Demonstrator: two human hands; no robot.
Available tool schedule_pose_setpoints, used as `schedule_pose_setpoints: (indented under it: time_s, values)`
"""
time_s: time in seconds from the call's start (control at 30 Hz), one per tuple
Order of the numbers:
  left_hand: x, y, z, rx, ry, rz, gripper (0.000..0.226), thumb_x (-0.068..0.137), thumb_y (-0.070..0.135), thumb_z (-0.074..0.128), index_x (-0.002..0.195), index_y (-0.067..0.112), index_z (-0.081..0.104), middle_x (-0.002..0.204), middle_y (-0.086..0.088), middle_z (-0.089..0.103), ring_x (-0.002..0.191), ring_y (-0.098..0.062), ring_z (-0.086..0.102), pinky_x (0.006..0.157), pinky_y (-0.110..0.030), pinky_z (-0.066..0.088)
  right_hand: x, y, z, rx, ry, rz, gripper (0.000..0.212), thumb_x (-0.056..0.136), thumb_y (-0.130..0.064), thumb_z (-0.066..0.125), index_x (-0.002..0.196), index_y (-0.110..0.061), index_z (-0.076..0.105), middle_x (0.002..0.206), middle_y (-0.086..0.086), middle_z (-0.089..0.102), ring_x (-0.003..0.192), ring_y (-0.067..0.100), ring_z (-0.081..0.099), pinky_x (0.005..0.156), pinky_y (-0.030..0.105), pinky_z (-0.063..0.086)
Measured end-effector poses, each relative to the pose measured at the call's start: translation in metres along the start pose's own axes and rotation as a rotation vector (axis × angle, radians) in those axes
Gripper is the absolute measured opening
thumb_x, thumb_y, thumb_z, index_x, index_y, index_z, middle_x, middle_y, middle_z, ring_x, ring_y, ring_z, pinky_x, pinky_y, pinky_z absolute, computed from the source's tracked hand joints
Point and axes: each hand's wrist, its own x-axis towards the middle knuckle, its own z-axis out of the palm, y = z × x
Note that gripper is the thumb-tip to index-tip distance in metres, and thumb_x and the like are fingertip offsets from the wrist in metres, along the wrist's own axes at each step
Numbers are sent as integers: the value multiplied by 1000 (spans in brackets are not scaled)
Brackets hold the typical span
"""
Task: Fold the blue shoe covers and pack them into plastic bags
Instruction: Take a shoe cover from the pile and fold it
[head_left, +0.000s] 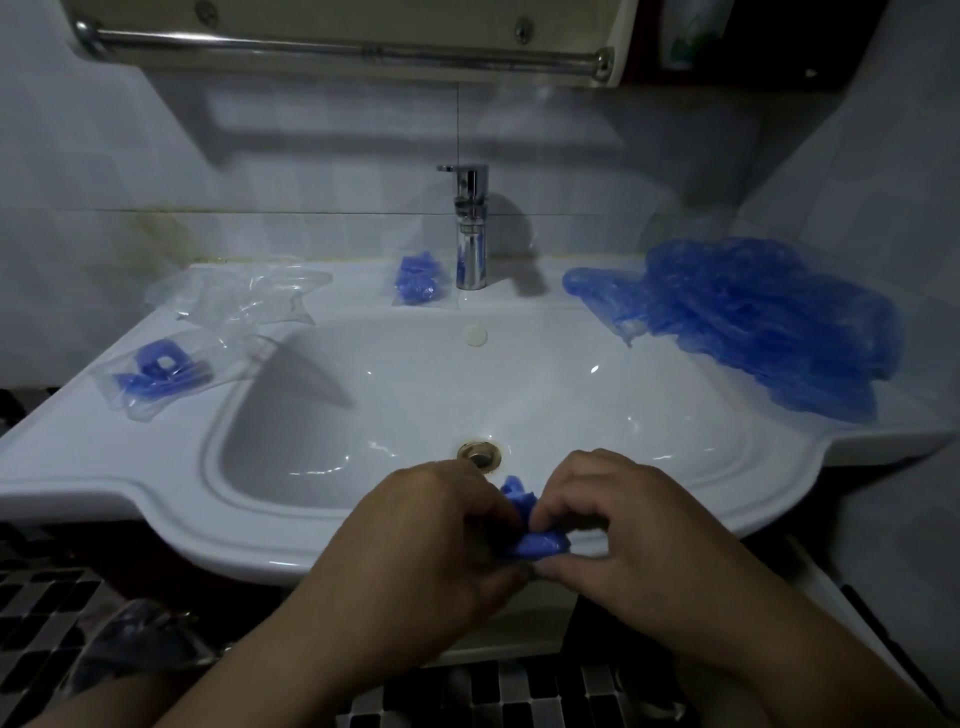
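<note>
Both hands meet over the front rim of the sink (171, 512): the left hand (415, 535) and right hand (618, 525) pinch a bunched blue shoe cover (535, 543) between curled fingers. On the surface, a loose pile of shoe covers (753, 317) lies at right, empty plastic bags (234, 293) at left, and packed bags (156, 376) lie near them and beside the tap (470, 228).

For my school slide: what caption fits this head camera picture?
Left hand and right hand pinch a blue shoe cover at the sink; an unfolded pile waits on its rim.
</note>
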Motion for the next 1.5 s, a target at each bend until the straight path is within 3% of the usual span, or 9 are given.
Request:
schedule_pose_setpoints:
  time_s: [0.17, 0.33, 0.57, 0.7, 0.8, 1.0, 1.2, 1.37, 1.5]
  values:
    - [3, -2, -2, -61, 5, -102, 10, 78, 41, 73, 84, 33, 72, 74, 13, 68, 72, -3, 63, 65, -27, 50, 1, -1, -1, 78, 7, 25, 10, 80, -42, 62, 84, -34, 66, 89, -17, 62, 90, 7, 59, 77, 32, 50]
    - [3, 1, -2, -152, 42, -148, 13, 84, 30, 71, 90, 34, 60, 71, 17, 68, 63, -2, 61, 54, -17, 41, 5, -5, 4, 126, 104, 108, 10, 88, -29, 65, 94, -36, 68, 82, -15, 65, 82, 5, 62, 72, 23, 50]
    - [7, -1, 6, -88, 133, -189, 10, 86, 29, 68, 76, 30, 64, 64, 17, 61, 68, 5, 57, 56, -8, 37, 15, -17, 14, 52, 193, 219, 13, 86, -31, 69, 77, -31, 60, 61, -12, 60, 65, 2, 59, 55, 12, 41]
    - [6, -1, 4, -24, 137, -90, 9, 76, 44, 67, 80, 37, 70, 84, 22, 57, 83, 4, 55, 66, -5, 37, 20, -19, 18, -18, 192, 273, 10, 89, -28, 66, 79, -29, 64, 66, -14, 59, 65, 3, 57, 57, 12, 38]
    - [5, -2, 3, -20, 98, -64, 19, 67, 45, 69, 83, 35, 73, 81, 17, 63, 81, -1, 60, 66, -9, 42, 22, -17, 18, -41, 180, 279, 13, 89, -24, 65, 76, -28, 66, 66, -13, 59, 64, 4, 56, 56, 12, 36]
    - [11, -2, 7, 26, 110, -113, 8, 87, 33, 66, 93, 28, 69, 85, 10, 64, 79, -6, 56, 70, -23, 46, 20, -15, 13, -11, 109, 244, 25, 98, -31, 49, 86, -22, 69, 84, -5, 63, 79, 9, 57, 74, 29, 49]
    - [13, -9, 3, -238, 234, -236, 7, 91, 26, 65, 85, 28, 68, 70, 15, 68, 68, 5, 61, 57, -7, 40, 25, -21, 12, 213, 151, 185, 11, 86, -36, 68, 96, -31, 71, 85, -16, 69, 83, 0, 63, 71, 16, 50]
    - [13, -14, -6, -569, 282, -344, 14, 94, 21, 60, 86, 19, 72, 65, 7, 69, 59, -2, 62, 53, -12, 46, 41, -31, 23, 481, 305, 213, 16, 82, -24, 76, 94, -33, 70, 81, -11, 74, 77, 7, 71, 75, 26, 60]
    - [16, -17, -8, -670, 372, -416, 21, 97, 17, 56, 82, 12, 70, 60, 4, 67, 55, -3, 61, 50, -14, 45, 53, -46, 36, 508, 394, 169, 24, 82, -26, 75, 84, -45, 61, 76, -19, 72, 75, 0, 70, 69, 16, 56]
